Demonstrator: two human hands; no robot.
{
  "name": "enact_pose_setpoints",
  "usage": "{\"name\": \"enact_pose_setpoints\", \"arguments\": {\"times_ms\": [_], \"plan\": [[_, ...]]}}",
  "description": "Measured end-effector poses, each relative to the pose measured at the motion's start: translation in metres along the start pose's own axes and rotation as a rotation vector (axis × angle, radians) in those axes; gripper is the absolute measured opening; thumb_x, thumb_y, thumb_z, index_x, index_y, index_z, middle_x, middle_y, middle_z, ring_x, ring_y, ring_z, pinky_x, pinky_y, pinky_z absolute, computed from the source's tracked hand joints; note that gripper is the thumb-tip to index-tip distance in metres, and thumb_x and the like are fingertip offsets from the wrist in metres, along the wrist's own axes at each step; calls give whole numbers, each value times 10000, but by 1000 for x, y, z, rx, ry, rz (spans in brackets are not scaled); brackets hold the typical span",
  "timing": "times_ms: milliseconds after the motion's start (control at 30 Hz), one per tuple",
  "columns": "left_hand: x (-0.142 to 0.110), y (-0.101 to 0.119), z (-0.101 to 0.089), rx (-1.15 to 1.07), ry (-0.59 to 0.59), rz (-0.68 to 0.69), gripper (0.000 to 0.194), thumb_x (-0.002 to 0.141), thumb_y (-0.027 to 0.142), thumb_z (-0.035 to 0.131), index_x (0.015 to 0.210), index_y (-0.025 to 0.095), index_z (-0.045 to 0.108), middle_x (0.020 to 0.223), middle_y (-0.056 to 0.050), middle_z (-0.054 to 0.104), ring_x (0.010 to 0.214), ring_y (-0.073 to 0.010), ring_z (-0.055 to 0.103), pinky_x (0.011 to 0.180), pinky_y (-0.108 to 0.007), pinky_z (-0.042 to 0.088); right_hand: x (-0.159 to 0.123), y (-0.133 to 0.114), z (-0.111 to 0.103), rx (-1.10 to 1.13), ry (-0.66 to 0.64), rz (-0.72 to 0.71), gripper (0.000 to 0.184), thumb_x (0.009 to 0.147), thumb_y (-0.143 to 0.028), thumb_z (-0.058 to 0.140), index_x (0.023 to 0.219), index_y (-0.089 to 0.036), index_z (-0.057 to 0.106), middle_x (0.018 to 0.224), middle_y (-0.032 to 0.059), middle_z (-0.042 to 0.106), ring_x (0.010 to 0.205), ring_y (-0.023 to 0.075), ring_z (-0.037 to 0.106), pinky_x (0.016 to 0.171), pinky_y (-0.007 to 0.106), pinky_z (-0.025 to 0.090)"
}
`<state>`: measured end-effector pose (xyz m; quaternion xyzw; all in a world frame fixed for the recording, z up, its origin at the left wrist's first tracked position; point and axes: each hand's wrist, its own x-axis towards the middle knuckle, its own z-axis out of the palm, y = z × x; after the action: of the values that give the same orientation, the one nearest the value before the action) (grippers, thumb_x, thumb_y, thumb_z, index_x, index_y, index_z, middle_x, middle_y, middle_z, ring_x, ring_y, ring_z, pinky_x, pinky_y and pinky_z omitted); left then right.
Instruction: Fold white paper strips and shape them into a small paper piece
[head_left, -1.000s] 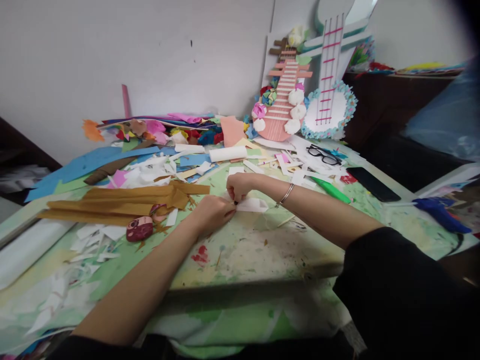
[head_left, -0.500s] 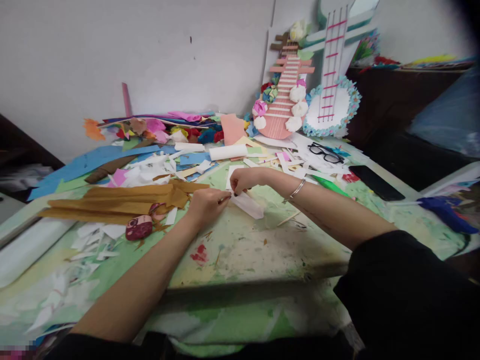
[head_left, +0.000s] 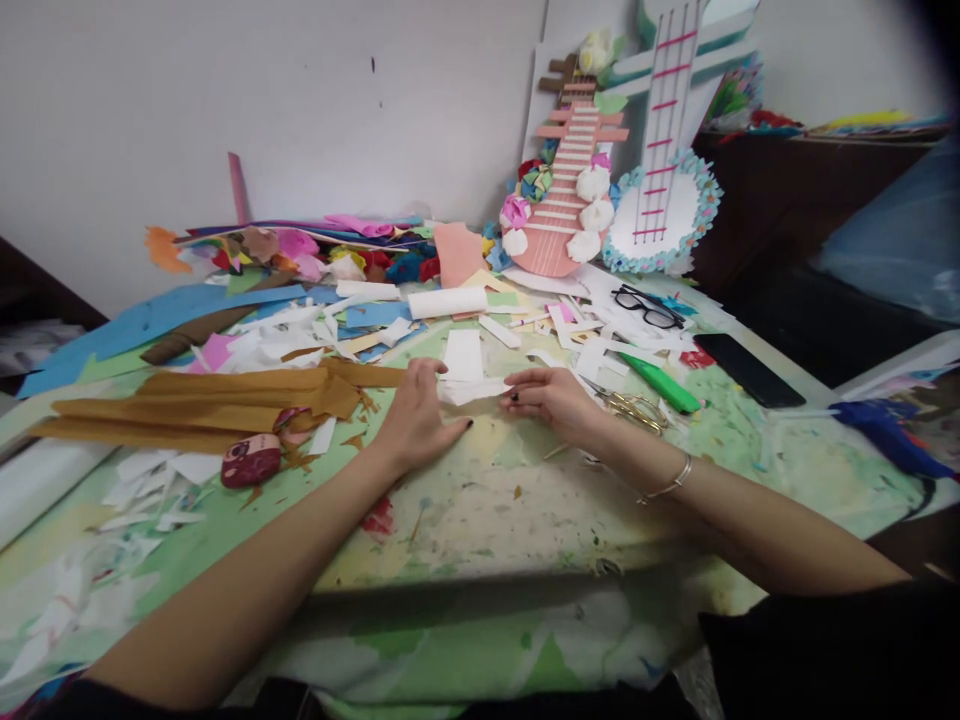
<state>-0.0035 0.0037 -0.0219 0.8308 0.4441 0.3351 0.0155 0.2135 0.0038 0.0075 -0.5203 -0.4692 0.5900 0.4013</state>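
A white paper strip (head_left: 474, 391) lies low over the table between my hands. My left hand (head_left: 418, 418) rests at its left end, thumb and fingers spread apart, not gripping it. At the other end, my right hand (head_left: 553, 402) has its fingertips closed on the strip's edge; its thumb is mostly hidden. Just behind the strip is a flat white paper rectangle (head_left: 463, 355). Gold-handled scissors (head_left: 636, 410) lie right beside my right hand, partly covered by it.
Brown crepe paper (head_left: 217, 405) and a dark red rounded object (head_left: 251, 461) lie left. A green tool (head_left: 660, 383), glasses (head_left: 649, 306) and a black phone (head_left: 748, 370) lie right. Paper scraps, a white roll (head_left: 448, 302) and decorated paper instruments (head_left: 559, 235) stand behind.
My hands were together pinching the white paper; now they are apart with the strip between them. My right hand moved right and down, uncovering the scissors. My left hand's fingers opened.
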Motion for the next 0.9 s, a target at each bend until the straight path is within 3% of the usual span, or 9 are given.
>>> {"name": "enact_pose_setpoints", "arguments": {"times_ms": [133,300,433,633,767,900], "plan": [[2,3,-3,93,-5,-30,213,761,201,588,927,167,459,951,-82,494,922,-237,497,824,-383,463,-4,5,-8,-49,2,-7,192,671,-13,614,825,-128,602,751,55,681,612,145,690,479,187,527],[1,5,-4,118,-1,23,37,815,191,565,830,158,558,868,-73,551,874,-230,530,795,-361,465,7,11,-15,-260,-64,-110,152,662,-61,595,788,-147,600,592,1,632,513,119,626,388,171,448],[-1,5,-4,158,21,23,72,822,202,591,785,146,616,813,-66,588,817,-222,544,751,-352,468,15,15,-20,-347,-94,-129,157,638,-99,581,778,-159,618,570,-29,602,419,77,514,351,175,364],[-5,2,-2,129,40,93,107,851,184,594,827,149,692,819,-66,629,784,-196,529,707,-325,473,20,11,-30,-473,-113,-219,143,628,-103,603,750,-147,664,694,13,650,630,101,574,552,209,440],[-4,1,0,58,-4,139,139,871,158,573,884,155,711,844,-67,643,803,-182,534,716,-313,475,19,10,-34,-517,-151,-239,148,677,-111,598,796,-156,672,730,12,661,613,93,550,554,219,421],[-5,0,-2,41,-56,139,149,871,146,569,913,149,712,857,-68,651,812,-176,548,737,-321,477,14,10,-35,-730,-124,-378,210,695,-64,599,836,-173,709,730,-5,646,570,71,505,568,219,406]]}}
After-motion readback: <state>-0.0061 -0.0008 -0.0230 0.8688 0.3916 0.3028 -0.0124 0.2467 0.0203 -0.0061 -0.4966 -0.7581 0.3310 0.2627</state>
